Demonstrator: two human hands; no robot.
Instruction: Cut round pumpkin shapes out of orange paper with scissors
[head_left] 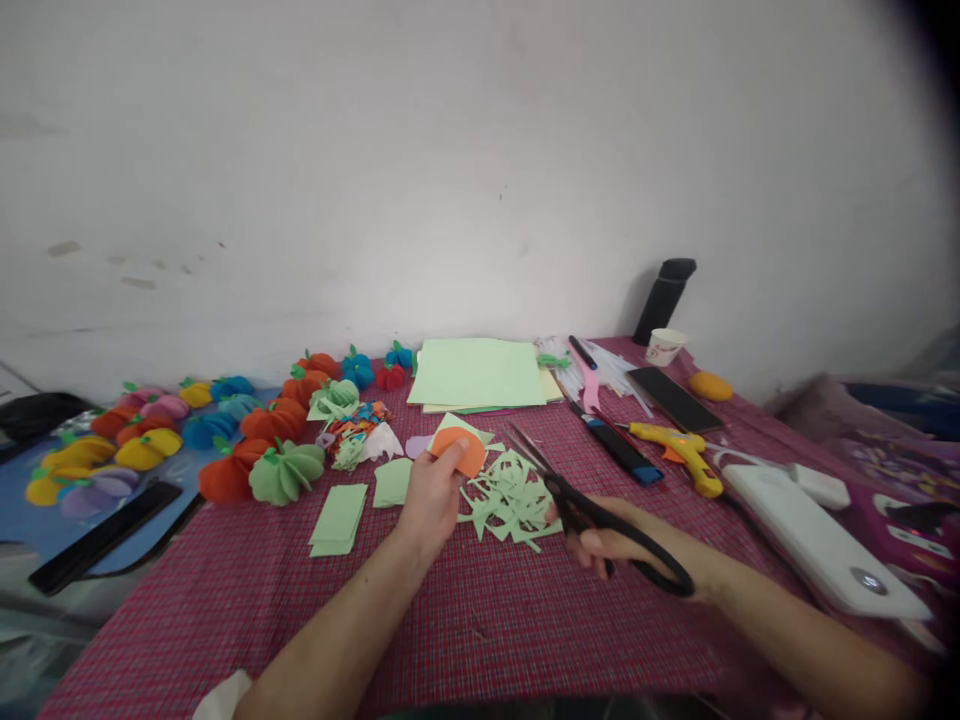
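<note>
Pinched in my left hand [433, 498] is an orange paper circle [469, 455] laid over a light green paper piece [450, 422]. My right hand [600, 540] grips black-handled scissors [559, 485], their blades pointing up and left, apart from the paper. Between the hands lies a heap of light green paper scraps [514, 495]. Left of my left hand are a small green paper stack [392, 483] and a stack of green paper rectangles [339, 518]. A lilac paper piece [417, 446] shows partly behind my left hand.
Colourful paper pumpkins [274, 425] crowd the left side, beside mixed paper scraps [360, 430]. Large green sheets [480, 373] lie by the wall. On the right are a yellow glue gun [679, 445], a cutter knife [619, 447], a phone [675, 398], a paper cup [664, 346] and a white device [821, 540].
</note>
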